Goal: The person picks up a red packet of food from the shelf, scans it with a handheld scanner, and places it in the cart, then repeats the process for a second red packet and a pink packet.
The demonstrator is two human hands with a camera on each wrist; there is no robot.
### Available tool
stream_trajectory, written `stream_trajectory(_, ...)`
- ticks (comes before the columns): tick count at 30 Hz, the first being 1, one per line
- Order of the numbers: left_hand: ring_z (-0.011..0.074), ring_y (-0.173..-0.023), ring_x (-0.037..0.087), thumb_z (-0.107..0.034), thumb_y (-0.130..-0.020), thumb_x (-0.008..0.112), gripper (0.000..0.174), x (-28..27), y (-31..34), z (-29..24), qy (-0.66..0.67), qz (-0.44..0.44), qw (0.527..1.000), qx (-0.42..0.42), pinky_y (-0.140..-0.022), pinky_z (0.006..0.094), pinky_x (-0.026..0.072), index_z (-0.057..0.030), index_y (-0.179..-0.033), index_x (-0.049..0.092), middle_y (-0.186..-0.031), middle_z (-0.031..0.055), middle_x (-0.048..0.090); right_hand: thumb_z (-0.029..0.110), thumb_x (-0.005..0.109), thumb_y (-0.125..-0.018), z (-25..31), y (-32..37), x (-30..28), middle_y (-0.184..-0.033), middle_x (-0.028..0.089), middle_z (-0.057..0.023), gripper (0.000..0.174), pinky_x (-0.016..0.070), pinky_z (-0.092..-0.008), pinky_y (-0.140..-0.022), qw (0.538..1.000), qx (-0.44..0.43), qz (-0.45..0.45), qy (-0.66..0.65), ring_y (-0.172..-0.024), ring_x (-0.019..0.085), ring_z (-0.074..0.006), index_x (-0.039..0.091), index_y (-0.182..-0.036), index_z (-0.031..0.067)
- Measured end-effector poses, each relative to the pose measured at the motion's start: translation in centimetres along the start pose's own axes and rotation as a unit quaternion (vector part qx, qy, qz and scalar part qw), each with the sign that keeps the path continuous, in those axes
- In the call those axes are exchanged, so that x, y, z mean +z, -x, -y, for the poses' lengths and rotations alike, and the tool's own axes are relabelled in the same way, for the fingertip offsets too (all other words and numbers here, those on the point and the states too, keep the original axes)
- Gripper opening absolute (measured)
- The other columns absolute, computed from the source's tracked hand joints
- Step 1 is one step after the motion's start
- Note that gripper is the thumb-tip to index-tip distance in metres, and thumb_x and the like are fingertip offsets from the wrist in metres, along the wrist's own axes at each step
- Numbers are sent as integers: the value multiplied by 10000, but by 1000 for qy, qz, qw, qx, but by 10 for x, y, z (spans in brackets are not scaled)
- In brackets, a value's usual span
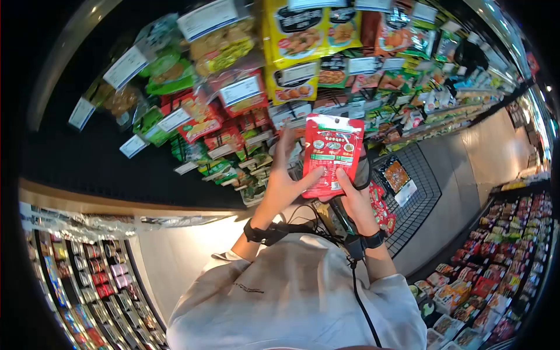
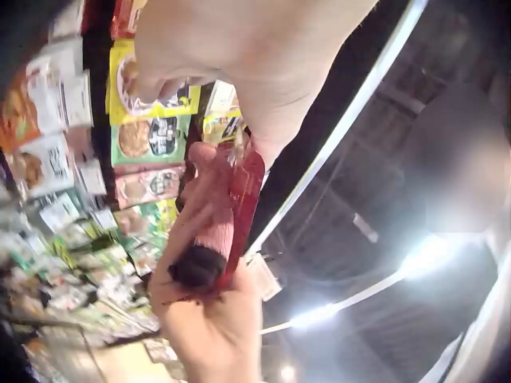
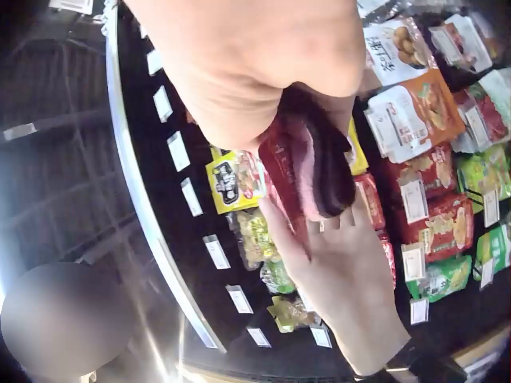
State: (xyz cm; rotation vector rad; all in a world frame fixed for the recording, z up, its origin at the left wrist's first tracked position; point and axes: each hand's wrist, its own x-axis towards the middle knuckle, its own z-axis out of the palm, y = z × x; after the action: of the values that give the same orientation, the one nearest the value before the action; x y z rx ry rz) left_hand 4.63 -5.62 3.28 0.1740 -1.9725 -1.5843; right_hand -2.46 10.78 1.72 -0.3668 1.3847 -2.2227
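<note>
Head view shows us a flat red plastic food packet [image 1: 335,149] with a hanging hole, upright between both hands of the person. The right hand [image 1: 357,204] pinches its lower right part, with the thumb on the printed face. The left hand [image 1: 283,184] is spread: its thumb touches the lower left of the packet, and the forefinger points away toward the far side. From the right wrist view, we see a dark and pink thing [image 3: 323,171] against the packet's back; we cannot tell what it is. Farther away hang yellow plastic food packets [image 1: 296,36] with white price labels [image 1: 241,90]. To the right, a black wire cart [image 1: 424,186] carries a black tray of orange food [image 1: 396,174] and shiny red packages [image 1: 382,213].
</note>
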Motion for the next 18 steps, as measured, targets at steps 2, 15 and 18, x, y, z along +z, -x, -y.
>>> stream_trajectory(2, 187, -1218, 527, -188, -935, 688, 588, 11, -5, -24, 222, 85, 969, -72, -1031, 356, 427, -26, -1433, 420, -1367, 110, 525, 76, 644, -957, 22, 10, 3, -1247, 615, -64, 404, 476, -303, -957, 997, -54, -19, 51, -1116, 576, -117, 510, -1333, 13)
stream_trajectory(15, 159, -1075, 630, -148, -988, 610, 371, 62, -2, -55, 363, 206, 879, -230, -916, 326, 526, 1, -1307, 494, -1224, 103, 624, 56, 684, -915, 72, 65, -21, -1256, 617, -80, 519, 481, -315, -956, 974, -163, -63, 143, -1106, 588, -136, 454, -1376, -12)
stream_trajectory(18, 185, -1077, 639, -148, -979, 602, 404, 72, -3, -58, 333, 211, 890, -229, -916, 343, 526, 7, -1328, 468, -1223, 122, 625, 40, 676, -917, 75, 73, -25, -1269, 609, -87, 532, 477, -312, -966, 970, -184, -77, 136, -1123, 580, -136, 436, -1387, -17)
